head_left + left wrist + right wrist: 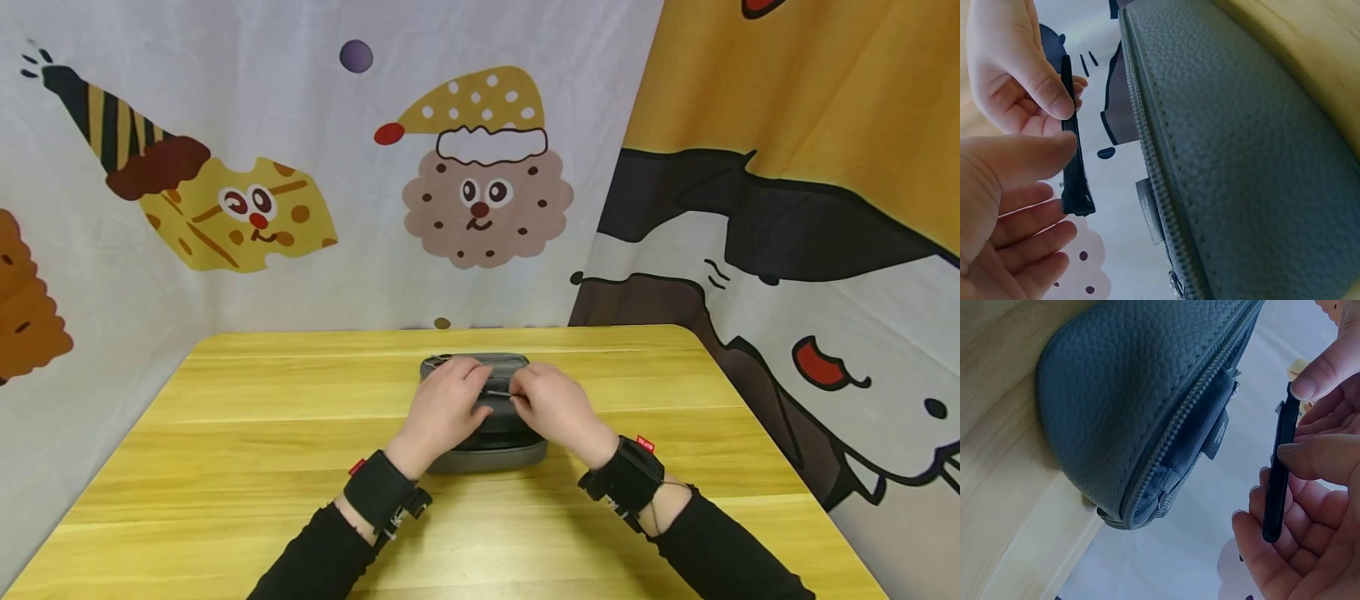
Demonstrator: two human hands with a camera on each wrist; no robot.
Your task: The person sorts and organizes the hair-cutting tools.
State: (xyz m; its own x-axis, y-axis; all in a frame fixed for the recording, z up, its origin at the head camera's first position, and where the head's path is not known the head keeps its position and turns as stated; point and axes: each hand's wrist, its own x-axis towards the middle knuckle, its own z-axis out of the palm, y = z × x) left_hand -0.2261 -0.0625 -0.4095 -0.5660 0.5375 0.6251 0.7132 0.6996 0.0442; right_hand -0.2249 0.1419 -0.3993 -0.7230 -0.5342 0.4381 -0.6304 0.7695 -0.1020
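Note:
A slim black bar-shaped tool [1074, 162] is held between both hands, above the zip case; its exact kind is not clear. My left hand [448, 398] pinches one end between thumb and fingers. My right hand [557, 407] pinches the tool toward its other end, its thumb on top. A small projection shows along the tool's side in the right wrist view. Under and behind the hands stands a grey pebbled-leather zip case [491, 460], unzipped, with a dark lining and a small black label [1216, 435] at its opening. The hands hide most of the case's inside.
The case stands on a yellow wood-grain table [300, 417]. Behind and beside the table hangs a curtain [300, 83] printed with cartoon figures. Each wrist wears a black band [626, 477] with a camera.

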